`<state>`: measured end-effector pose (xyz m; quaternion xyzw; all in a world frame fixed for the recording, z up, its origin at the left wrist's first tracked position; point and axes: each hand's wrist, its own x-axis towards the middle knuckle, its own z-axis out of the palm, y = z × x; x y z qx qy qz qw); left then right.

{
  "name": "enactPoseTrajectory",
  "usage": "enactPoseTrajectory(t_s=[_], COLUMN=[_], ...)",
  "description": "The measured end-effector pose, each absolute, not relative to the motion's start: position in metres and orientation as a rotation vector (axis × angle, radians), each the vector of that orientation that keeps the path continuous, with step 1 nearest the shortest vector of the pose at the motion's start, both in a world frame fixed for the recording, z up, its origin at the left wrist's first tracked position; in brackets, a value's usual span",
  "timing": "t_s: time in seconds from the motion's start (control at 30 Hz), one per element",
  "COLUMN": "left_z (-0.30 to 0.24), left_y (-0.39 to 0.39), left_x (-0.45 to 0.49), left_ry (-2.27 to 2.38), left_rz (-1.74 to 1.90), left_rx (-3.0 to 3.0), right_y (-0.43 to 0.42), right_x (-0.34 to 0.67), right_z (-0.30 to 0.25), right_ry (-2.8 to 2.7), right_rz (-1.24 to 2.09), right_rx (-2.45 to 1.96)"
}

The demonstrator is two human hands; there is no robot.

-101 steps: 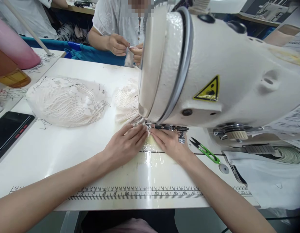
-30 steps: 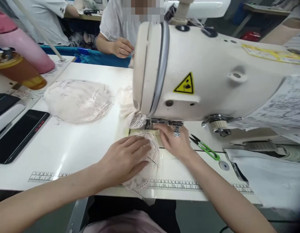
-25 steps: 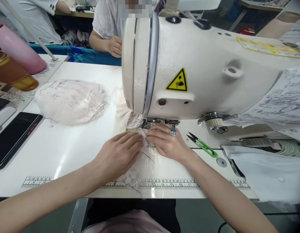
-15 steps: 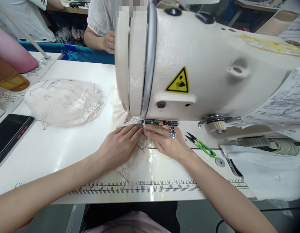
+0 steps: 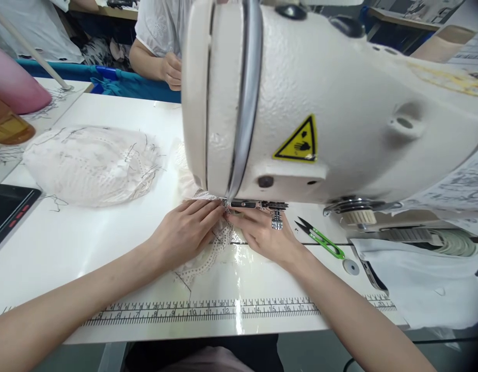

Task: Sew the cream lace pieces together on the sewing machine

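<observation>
Pale lace fabric (image 5: 202, 266) lies under the head of a white sewing machine (image 5: 301, 82), its scalloped edge trailing toward the front. My left hand (image 5: 187, 227) rests flat on the lace, fingers extended and close together, tips just left of the needle area. From the right, my right hand (image 5: 268, 232) reaches in with fingers stretched out low over the bed, the tips touching the lace edge. The metal attachment with a knurled screw (image 5: 276, 219) partly covers that hand. The needle and presser foot are hidden by the machine head and fingers.
A pale fabric bundle (image 5: 94, 165) with loose threads lies left, near a black phone (image 5: 12, 212). Green thread snips (image 5: 322, 237) and a bobbin (image 5: 351, 266) sit right. A printed ruler (image 5: 200, 310) runs along the front edge. Across the table is another person's hand (image 5: 171, 71).
The camera view has shifted, so the machine head looks larger and the table sits a little lower. Both hands keep nearly the same place at the lace, whose front edge lies slightly differently.
</observation>
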<state>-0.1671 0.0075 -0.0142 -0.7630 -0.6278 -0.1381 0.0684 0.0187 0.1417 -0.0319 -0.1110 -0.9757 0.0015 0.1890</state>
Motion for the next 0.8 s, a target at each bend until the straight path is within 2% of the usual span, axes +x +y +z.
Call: enactPoseTrajectory(t_s=[0.33, 0.5, 0.67, 0.8], left_z=[-0.015, -0.011, 0.009, 0.019], left_y=[0.007, 0.008, -0.004, -0.042], left_x=[-0.168, -0.166, -0.171, -0.189], left_ry=[-1.923, -1.912, -1.699, -1.35], left_rz=[-0.43, -0.401, -0.367, -0.273], left_rx=[-2.288, -2.288, -2.305, -2.583], right_y=[0.138, 0.139, 0.141, 0.14], right_x=[0.02, 0.019, 0.018, 0.017], right_z=[-0.025, -0.017, -0.016, -0.014], right_ry=[-2.723, -2.756, -2.736, -2.702], right_rz=[-0.037, 0.069, 0.092, 0.103], right_rx=[-0.33, -0.267, -0.221, -0.185])
